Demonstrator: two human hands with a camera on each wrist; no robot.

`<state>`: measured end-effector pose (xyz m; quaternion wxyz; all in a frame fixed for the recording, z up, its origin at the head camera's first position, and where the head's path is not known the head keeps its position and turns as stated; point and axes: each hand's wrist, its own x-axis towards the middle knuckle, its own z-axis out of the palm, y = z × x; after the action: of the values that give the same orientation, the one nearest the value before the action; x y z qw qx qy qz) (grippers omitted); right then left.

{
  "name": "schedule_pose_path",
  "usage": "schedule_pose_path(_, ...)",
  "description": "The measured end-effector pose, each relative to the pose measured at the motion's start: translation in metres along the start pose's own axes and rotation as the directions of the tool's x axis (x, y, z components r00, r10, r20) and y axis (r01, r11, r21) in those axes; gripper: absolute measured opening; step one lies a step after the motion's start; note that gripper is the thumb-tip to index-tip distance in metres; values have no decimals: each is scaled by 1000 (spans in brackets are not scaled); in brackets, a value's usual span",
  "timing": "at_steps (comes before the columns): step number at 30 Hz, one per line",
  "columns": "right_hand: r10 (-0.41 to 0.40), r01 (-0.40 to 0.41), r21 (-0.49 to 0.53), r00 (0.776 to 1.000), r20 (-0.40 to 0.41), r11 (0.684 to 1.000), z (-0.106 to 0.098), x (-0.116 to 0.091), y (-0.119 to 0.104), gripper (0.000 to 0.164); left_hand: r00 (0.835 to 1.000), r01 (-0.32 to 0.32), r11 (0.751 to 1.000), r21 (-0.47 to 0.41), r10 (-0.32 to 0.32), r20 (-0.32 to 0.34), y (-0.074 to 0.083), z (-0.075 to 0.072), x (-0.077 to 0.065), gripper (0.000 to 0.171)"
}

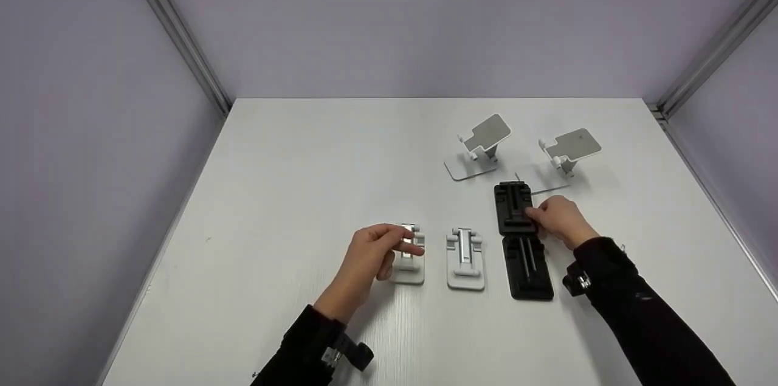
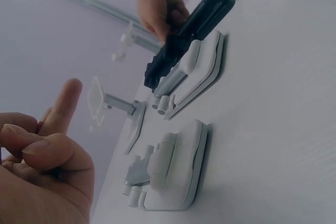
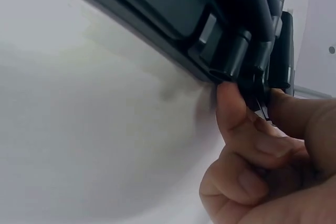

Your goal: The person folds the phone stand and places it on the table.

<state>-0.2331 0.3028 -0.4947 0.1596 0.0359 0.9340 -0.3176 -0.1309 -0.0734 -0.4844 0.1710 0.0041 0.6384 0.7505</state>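
Note:
My right hand pinches the edge of a black folded phone stand between thumb and finger. Close up in the right wrist view, the thumb and a fingertip grip it beside its hinge. Just nearer to me in the head view is a second black folded stand. My left hand hovers above a white folded stand and partly covers it. Its fingers are loosely bent and hold nothing. Between the hands a second white folded stand lies on the table.
Two white phone stands with grey pads stand unfolded farther back, one in the middle and one to the right. The white table is bordered by pale panels at the back and sides.

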Motion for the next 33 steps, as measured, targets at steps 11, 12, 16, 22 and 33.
schedule_pose_path(11,-12,10,-34,999,-38,999,3,0,-1,32,1000,-3,1000,0,3,-16,-1,-1,1,25)
schedule_pose_path(12,-10,8,-41,999,-38,999,3,0,-1,32,1000,-4,1000,1,4,-15,-1,-1,1,25)
schedule_pose_path(16,2,-4,-66,999,-40,998,2,-1,0,32,1000,9,1000,-9,-9,-18,-1,-2,1,25)
schedule_pose_path(22,-8,5,-66,999,-44,998,0,-1,3,32,1000,6,1000,-10,-6,-23,-1,-3,2,31)
schedule_pose_path(33,75,-38,269,989,-128,962,-14,-3,14,52,998,15,999,29,-14,-54,1,-7,1,29)
